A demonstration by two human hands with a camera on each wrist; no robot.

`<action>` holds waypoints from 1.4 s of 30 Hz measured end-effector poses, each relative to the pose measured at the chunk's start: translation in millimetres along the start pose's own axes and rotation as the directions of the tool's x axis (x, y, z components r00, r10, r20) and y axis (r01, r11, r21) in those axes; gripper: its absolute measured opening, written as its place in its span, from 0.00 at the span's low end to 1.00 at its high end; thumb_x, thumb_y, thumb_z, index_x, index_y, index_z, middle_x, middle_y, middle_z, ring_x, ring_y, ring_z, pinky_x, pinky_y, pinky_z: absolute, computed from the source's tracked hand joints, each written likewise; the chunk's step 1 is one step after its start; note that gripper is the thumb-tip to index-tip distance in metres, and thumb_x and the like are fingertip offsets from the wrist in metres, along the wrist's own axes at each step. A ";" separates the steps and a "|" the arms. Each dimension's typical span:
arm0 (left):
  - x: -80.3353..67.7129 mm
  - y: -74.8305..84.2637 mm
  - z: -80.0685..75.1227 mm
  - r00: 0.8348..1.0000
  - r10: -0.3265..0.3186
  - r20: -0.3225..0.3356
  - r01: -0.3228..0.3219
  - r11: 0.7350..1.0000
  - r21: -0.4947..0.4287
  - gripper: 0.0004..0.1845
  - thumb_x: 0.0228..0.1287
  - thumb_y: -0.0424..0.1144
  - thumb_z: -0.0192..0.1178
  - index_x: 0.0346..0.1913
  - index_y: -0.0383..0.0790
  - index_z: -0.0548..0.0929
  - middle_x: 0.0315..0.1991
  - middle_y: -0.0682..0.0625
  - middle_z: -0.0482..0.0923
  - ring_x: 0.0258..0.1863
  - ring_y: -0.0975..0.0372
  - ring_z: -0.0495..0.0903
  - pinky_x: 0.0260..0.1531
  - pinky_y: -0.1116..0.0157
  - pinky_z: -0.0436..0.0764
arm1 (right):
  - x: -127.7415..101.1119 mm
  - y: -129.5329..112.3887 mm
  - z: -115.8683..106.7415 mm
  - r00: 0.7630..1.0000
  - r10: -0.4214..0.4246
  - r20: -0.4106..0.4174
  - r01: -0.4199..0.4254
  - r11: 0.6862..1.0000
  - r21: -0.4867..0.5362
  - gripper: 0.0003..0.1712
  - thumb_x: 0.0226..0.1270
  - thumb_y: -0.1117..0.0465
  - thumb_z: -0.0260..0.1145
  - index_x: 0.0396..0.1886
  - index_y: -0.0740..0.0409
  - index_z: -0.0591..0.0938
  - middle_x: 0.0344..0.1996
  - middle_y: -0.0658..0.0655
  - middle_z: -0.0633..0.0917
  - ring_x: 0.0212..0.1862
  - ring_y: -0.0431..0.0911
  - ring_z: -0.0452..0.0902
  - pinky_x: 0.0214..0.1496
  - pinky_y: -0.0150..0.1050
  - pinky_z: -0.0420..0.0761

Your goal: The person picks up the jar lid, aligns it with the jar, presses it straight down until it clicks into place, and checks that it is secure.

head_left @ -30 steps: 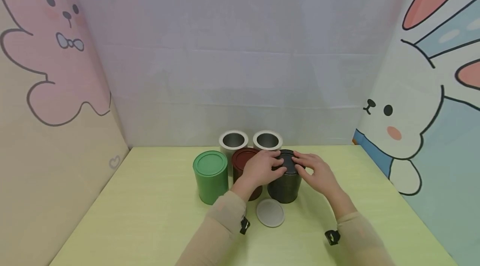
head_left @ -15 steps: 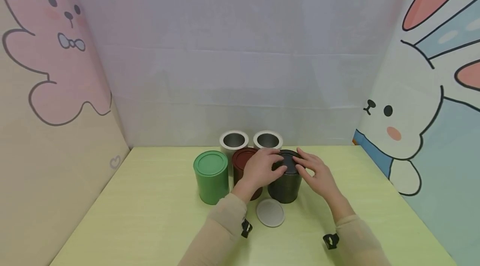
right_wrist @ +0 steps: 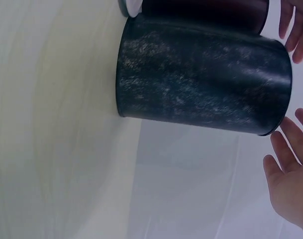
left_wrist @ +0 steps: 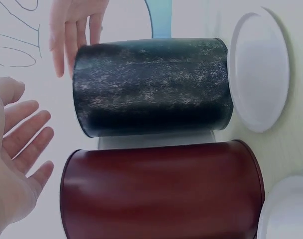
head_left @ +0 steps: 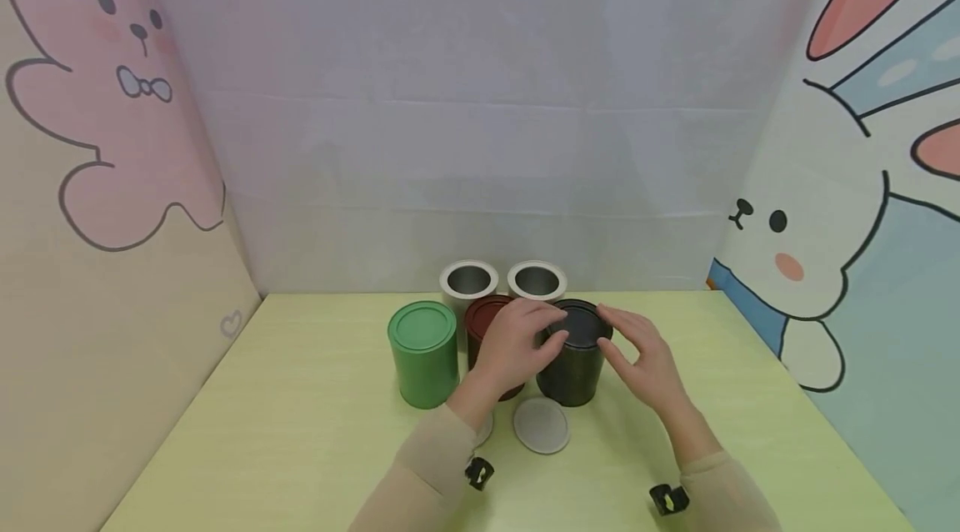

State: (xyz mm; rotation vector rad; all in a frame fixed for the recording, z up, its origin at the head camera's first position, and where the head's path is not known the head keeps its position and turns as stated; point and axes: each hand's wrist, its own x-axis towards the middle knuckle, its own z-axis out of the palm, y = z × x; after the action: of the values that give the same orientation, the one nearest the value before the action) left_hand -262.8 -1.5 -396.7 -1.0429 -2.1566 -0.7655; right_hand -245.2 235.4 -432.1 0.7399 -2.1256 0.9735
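Note:
A black can (head_left: pixel 570 378) with a lid on stands upright between my two hands. My left hand (head_left: pixel 513 340) hovers by the left side of its rim, fingers loosely bent and holding nothing. In the left wrist view its fingers (left_wrist: pixel 29 137) are spread apart, off the can tops. My right hand (head_left: pixel 647 367) is at the right side of the rim, thumb and fingers parted; in the right wrist view its fingertips (right_wrist: pixel 276 137) are right at the can's top edge. A dark red can (left_wrist: pixel 161 189), also lidded, stands left of the black one, partly behind my left hand.
A lidded green can (head_left: pixel 424 365) stands to the left. Behind are two open white cans, one at the left (head_left: pixel 469 297) and one at the right (head_left: pixel 512 278). Two white discs lie in front, one in full view (head_left: pixel 542 426) and another (head_left: pixel 486 430) partly behind my left wrist.
Both hands have drawn apart from over the black can's lid, the left going left and the right going right. More of the lid shows, and a second white disc has come into view.

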 end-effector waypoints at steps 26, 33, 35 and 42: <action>-78.0 -18.0 -56.9 0.995 -0.095 -0.035 0.091 0.991 -0.101 0.14 0.58 0.34 0.70 0.47 0.35 0.88 0.43 0.49 0.86 0.45 0.56 0.81 0.47 0.58 0.79 | -5.3 -51.9 25.6 0.969 -0.216 0.121 0.208 0.975 0.081 0.27 0.75 0.45 0.59 0.61 0.61 0.81 0.55 0.56 0.84 0.58 0.54 0.75 0.68 0.35 0.63; -95.3 -24.3 -61.8 0.998 -0.012 -0.061 0.008 0.998 -0.066 0.15 0.55 0.33 0.70 0.47 0.36 0.88 0.45 0.48 0.85 0.46 0.55 0.80 0.47 0.59 0.79 | -8.3 -63.6 33.9 0.962 -0.239 0.132 0.230 0.970 0.081 0.24 0.73 0.51 0.63 0.62 0.58 0.80 0.53 0.54 0.85 0.56 0.52 0.76 0.65 0.35 0.67; -102.0 -25.7 -62.7 0.997 0.002 -0.075 -0.006 0.998 -0.057 0.15 0.54 0.32 0.70 0.47 0.36 0.88 0.46 0.48 0.85 0.47 0.55 0.80 0.48 0.59 0.79 | -9.5 -66.5 35.8 0.961 -0.237 0.142 0.228 0.970 0.081 0.24 0.71 0.53 0.65 0.62 0.58 0.81 0.53 0.54 0.85 0.56 0.52 0.76 0.65 0.35 0.67; -122.9 -28.1 -67.6 0.998 -0.036 -0.059 0.035 0.999 -0.021 0.17 0.54 0.33 0.70 0.48 0.37 0.87 0.50 0.46 0.84 0.50 0.55 0.79 0.52 0.60 0.77 | -14.7 -74.2 48.5 0.949 -0.269 0.163 0.255 0.962 0.099 0.25 0.71 0.50 0.65 0.60 0.60 0.81 0.53 0.53 0.85 0.54 0.50 0.76 0.60 0.38 0.73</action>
State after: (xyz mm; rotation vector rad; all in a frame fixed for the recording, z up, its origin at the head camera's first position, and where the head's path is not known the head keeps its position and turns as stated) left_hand -206.1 -121.7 -449.7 -0.9814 -2.1260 -0.8257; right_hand -199.6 158.1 -436.2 1.1525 -2.0770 0.8756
